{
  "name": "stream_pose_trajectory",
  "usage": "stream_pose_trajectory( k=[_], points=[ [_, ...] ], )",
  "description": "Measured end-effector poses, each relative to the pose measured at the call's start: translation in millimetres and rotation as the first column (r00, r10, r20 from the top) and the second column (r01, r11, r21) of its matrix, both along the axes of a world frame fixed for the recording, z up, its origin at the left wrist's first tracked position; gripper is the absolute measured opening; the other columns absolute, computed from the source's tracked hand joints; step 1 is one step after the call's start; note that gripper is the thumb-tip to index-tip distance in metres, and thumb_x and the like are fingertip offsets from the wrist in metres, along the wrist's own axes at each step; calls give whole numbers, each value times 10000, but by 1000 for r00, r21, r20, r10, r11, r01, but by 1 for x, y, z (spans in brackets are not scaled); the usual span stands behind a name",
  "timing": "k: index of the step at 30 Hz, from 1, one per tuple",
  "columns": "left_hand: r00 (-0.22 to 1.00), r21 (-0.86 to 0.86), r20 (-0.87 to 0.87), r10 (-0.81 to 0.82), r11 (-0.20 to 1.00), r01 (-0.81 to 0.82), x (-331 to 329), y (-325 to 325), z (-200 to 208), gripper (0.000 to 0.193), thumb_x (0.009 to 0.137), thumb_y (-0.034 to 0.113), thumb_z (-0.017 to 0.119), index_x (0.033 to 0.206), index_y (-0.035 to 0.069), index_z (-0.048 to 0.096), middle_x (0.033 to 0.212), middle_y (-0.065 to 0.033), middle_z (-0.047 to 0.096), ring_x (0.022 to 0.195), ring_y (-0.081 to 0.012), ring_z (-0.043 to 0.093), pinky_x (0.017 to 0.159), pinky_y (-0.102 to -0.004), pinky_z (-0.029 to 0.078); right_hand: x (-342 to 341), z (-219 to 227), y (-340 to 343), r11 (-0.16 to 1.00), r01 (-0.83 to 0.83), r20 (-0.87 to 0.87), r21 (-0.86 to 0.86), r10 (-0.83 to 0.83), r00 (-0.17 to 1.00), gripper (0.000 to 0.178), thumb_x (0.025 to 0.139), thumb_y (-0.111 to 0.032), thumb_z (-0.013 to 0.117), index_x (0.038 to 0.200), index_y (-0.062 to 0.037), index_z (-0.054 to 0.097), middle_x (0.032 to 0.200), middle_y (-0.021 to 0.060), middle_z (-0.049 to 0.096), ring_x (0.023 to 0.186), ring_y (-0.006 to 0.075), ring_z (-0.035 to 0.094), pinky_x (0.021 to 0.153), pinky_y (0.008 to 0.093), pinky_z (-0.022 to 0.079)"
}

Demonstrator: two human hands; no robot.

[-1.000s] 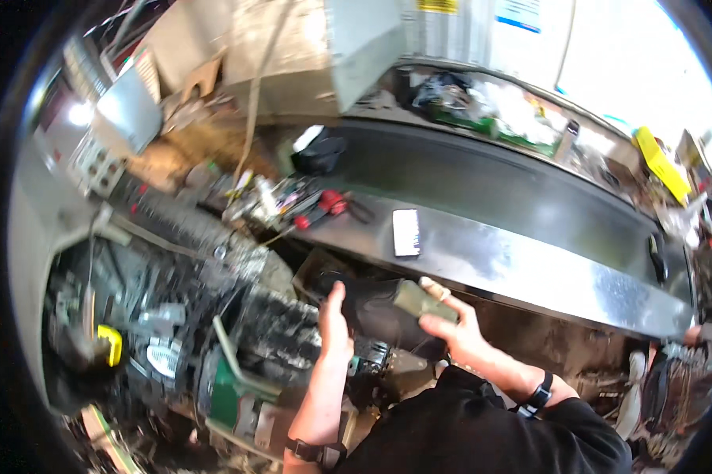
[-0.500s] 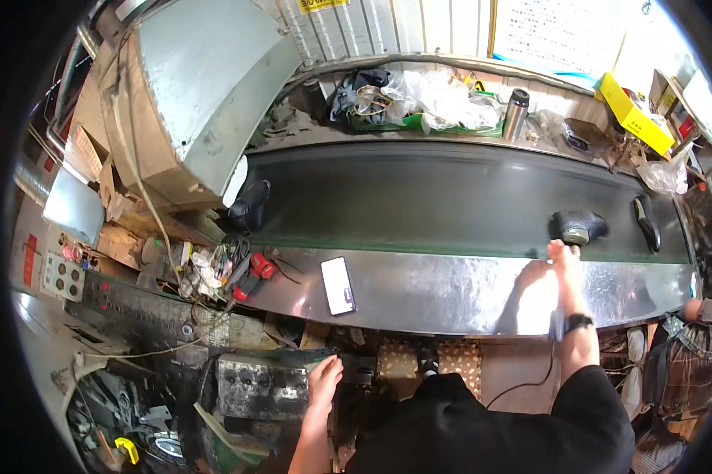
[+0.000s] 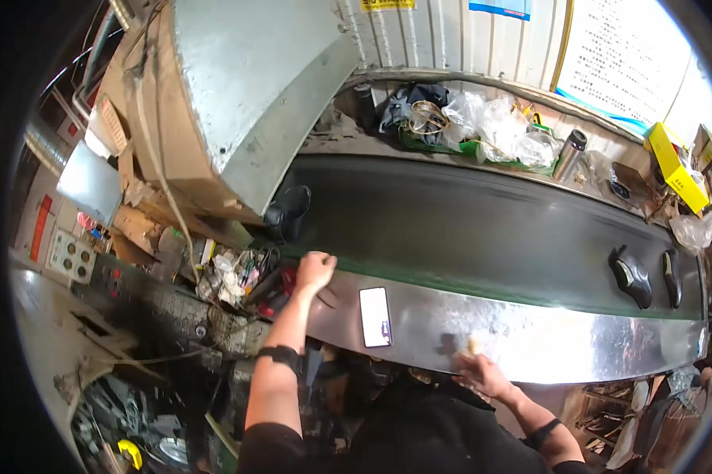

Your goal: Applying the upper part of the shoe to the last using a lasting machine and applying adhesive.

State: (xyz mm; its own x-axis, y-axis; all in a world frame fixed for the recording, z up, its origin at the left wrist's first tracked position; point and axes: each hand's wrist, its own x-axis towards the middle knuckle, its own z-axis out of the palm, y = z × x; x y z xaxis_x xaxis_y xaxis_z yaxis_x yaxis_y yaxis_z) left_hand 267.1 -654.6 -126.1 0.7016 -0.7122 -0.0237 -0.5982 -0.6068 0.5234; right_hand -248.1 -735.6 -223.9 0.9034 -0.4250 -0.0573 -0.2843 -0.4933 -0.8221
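My left hand [image 3: 315,271] hovers by the green front edge of the dark belt [image 3: 450,221], its fingers curled in with nothing visible in them. Just below it lies a red-and-black power tool [image 3: 281,292], partly covered by my forearm. A black shoe [image 3: 287,213] stands farther back on the belt, beside the grey hood. My right hand [image 3: 482,375] is low over the front of the metal ledge [image 3: 427,332]. Its fingers are smeared, and a pale yellowish spot at their tips is too blurred to name. Two black shoes [image 3: 631,278] [image 3: 672,278] rest at the belt's right end.
A phone [image 3: 375,316] with a lit screen lies on the ledge between my hands. The grey hood [image 3: 269,87] overhangs the belt's left end. Along the back shelf are plastic bags [image 3: 498,126], a steel flask [image 3: 569,156] and a yellow box [image 3: 677,167]. Clutter [image 3: 229,280] crowds the left.
My left hand has risen forward to the belt's edge. The right hand has left the shoe and drawn back leftward; that shoe now lies lengthwise beside the other one. The view has shifted.
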Motion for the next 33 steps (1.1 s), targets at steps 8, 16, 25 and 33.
stream_pose_trajectory(
  k=[8, 16, 25, 33],
  points=[
    [877, 535, 445, -180, 839, -99, 188, -2, -28, 609, 787, 175, 736, 1360, 96, 546, 1305, -181, 587, 1295, -348, 504, 1071, -500, 428, 74, 76, -67, 753, 582, -3, 307, -611, 791, 708, 956, -181, 672, 1505, -15, 257, 1162, 214, 698, 1068, 288, 696, 910, 383, 561],
    [738, -203, -523, -427, 903, 379, 169, -139, 9, 332, 827, 203, 738, 1071, -22, 731, 974, -112, 746, 899, -175, 683, 864, -307, 514, 178, 99, -101, 199, 352, -213, 915, -503, 838, 993, 938, -302, 719, 1612, -234, -6, 1585, 182, 330, 1456, 320, 315, 1136, 520, 350],
    [851, 16, 223, 476, 871, -491, 433, -53, -154, 687, 828, 303, 775, 1313, -89, 487, 1233, -300, 603, 1120, -455, 609, 969, -512, 489, 182, 36, -127, -140, 315, -302, 939, -773, 557, 813, 878, 127, 570, 1535, -244, 267, 993, 90, 701, 1033, 247, 672, 973, 504, 501],
    [823, 82, 117, 556, 820, -566, 390, -51, -140, 763, 825, 341, 807, 1330, -72, 412, 1189, -334, 612, 1110, -464, 620, 939, -517, 506, 187, 39, -143, -226, 431, -419, 874, -799, 431, 368, 1024, -413, 485, 1372, -293, 485, 1284, 53, 561, 1140, 176, 509, 888, 458, 413]
  ],
)
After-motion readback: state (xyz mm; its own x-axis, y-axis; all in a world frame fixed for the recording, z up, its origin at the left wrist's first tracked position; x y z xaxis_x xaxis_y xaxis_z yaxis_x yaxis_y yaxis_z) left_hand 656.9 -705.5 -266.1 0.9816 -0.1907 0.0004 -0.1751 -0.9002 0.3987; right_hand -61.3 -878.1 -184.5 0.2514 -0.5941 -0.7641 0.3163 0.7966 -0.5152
